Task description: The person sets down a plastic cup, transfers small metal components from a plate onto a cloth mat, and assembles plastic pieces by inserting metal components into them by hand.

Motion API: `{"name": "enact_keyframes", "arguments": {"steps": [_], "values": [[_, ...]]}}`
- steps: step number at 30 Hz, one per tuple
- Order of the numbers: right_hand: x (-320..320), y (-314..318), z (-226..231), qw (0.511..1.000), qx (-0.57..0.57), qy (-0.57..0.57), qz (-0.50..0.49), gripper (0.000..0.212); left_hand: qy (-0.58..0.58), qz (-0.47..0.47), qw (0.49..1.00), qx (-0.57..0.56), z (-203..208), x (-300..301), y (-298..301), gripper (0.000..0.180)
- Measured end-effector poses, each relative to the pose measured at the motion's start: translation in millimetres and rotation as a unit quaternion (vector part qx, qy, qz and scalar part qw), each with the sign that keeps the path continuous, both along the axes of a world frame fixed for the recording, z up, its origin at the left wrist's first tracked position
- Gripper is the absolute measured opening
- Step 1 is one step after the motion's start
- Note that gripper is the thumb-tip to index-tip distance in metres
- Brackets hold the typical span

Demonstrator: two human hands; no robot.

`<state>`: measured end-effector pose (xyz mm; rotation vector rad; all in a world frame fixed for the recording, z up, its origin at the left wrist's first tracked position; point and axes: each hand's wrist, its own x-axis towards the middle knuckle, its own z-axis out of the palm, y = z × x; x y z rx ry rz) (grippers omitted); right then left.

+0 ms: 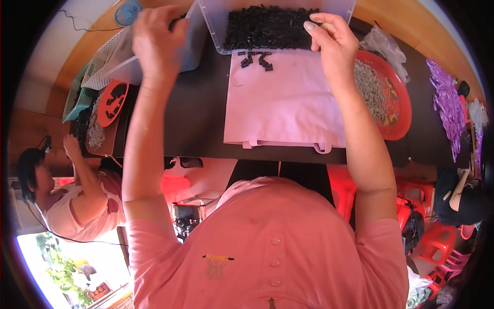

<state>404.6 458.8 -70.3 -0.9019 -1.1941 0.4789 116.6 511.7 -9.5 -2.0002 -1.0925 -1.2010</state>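
Note:
My left hand point(158, 41) is raised over a translucent plastic bin point(193, 44) at the far left. Its fingers are bent and blurred, with something dark beside the fingertips, so its grip is unclear. My right hand point(334, 38) is at the right end of a clear bin point(216, 31) full of small black plastic parts point(267, 26). Its thumb and forefinger come close together, the other fingers curled; whatever is between them is hidden or too small to see. Several loose black pieces point(266, 64) lie on a pink cloth bag point(283, 103) in front of that bin.
A red tray point(399, 113) of small grey pieces stands right, beside a clear plastic bag point(386, 49) and purple straps point(445, 105). Left are a red plate point(114, 105) of black parts, baskets point(77, 98), a blue fan point(127, 13) and a seated person point(82, 201). Another person point(458, 198) sits right.

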Motion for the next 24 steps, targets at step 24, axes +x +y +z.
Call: {"name": "enact_keyframes", "arguments": {"steps": [24], "values": [[11.0,3.6,-18.7,0.893,-0.187,-0.402,-0.079,0.012,0.096,-0.208,0.902,-0.366,-97.6,91.0,-26.8,0.012]]}}
